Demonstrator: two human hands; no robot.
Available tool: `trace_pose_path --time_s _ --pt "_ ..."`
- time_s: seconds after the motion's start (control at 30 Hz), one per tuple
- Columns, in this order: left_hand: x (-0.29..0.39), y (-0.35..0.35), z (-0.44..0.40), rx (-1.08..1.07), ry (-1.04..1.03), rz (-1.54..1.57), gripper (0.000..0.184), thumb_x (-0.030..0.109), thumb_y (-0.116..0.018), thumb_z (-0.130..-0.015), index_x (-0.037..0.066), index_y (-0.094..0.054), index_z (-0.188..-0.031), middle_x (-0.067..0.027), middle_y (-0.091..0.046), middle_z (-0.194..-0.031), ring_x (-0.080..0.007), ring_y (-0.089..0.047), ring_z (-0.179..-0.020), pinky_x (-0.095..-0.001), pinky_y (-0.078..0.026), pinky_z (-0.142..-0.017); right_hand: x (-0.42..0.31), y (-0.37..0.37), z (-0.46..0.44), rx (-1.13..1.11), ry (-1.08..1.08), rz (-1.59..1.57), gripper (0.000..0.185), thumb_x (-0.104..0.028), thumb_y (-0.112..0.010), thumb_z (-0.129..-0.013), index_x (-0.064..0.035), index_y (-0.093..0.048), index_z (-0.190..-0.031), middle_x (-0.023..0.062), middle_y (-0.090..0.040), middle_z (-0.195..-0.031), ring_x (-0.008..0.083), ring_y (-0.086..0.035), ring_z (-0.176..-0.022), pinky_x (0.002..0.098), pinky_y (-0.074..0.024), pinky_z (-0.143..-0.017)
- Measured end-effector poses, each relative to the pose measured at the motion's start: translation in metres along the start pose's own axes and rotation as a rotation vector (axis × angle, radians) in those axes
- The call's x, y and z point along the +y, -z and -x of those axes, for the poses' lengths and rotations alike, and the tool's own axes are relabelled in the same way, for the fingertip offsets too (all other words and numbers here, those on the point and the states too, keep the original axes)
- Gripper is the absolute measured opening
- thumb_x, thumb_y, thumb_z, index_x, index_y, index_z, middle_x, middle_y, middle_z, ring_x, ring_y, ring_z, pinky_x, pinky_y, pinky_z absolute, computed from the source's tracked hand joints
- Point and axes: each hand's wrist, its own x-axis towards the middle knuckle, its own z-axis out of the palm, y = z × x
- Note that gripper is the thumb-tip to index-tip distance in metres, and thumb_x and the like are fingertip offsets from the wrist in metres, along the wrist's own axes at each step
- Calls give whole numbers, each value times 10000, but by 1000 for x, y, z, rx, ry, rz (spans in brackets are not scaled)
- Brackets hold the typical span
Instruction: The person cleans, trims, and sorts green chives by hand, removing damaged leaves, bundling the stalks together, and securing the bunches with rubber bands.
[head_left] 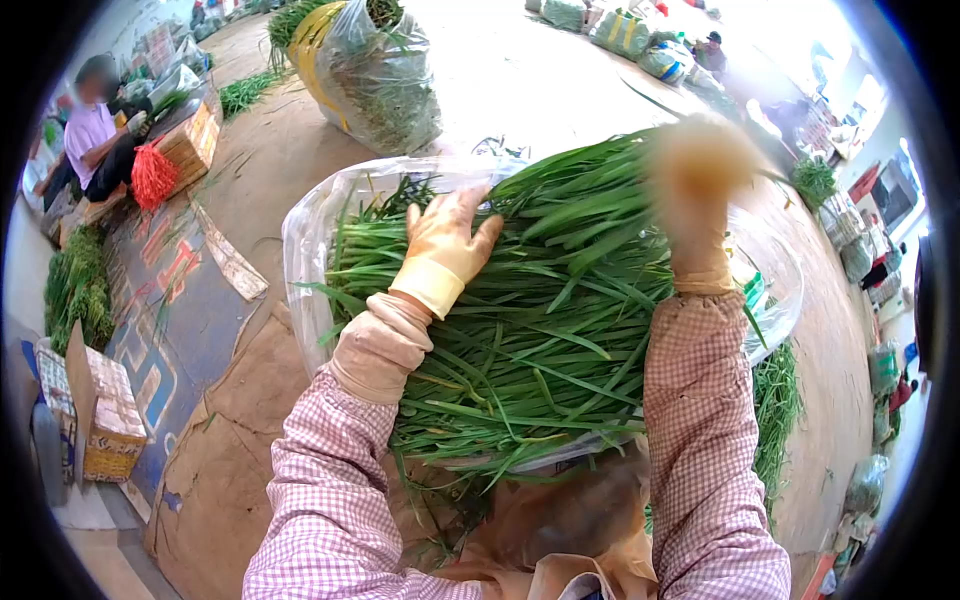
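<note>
A large heap of long green leafy stalks [530,360] fills a clear plastic bag [305,240] in front of me. My left hand [445,245], in a pale yellowish glove, lies on the stalks near the bag's left side, fingers spread and holding nothing. My right hand [703,170] is at the heap's upper right, beside the leaf ends. It is blurred by motion, so its fingers and anything in them cannot be made out.
A full plastic sack of greens [385,85] stands beyond the bag. At the left, a person [95,140] sits by a wicker box [190,145] with red strings [153,175]. Another box [115,415] is at lower left. Loose greens [775,410] lie right of the bag.
</note>
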Motion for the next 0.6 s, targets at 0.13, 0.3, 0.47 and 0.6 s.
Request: trace_pose_path --time_s 0.13,0.3,0.47,0.6 --pt "7 2 1 -202 42 -150 377 426 -443 -961 206 -626 -1206 -102 -658 -1138 -282 -591 -1098 -570 -323 -997 -39 28 11 204 -138 -174 355 -301 -677 -809 -38 -595 -1034 102 -659 -944 220 -648 -813 337 -553 -767" --pt "-7 -11 -4 -147 60 -214 428 496 -418 -944 212 -694 -1106 -120 -694 -993 -317 -649 -965 -428 -470 -888 -148 64 55 344 124 -13 325 -284 -596 -879 -22 -595 -1072 147 -664 -1023 248 -642 -921 358 -536 -830" --pt "-18 -16 -11 -125 182 -101 448 511 -462 -918 167 -702 -1075 -131 -687 -1011 -349 -641 -975 -413 -495 -885 -238 213 141 289 738 596 288 -229 -462 -985 -50 -565 -1187 172 -543 -1256 248 -590 -1072 369 -543 -875" --pt "-34 -18 -24 -153 38 -177 471 508 -435 -940 134 -673 -1099 -181 -672 -1011 -379 -633 -961 -444 -496 -824 -292 281 263 474 254 183 505 -405 -421 -976 20 -529 -1228 203 -584 -1207 269 -568 -1091 431 -427 -1006"
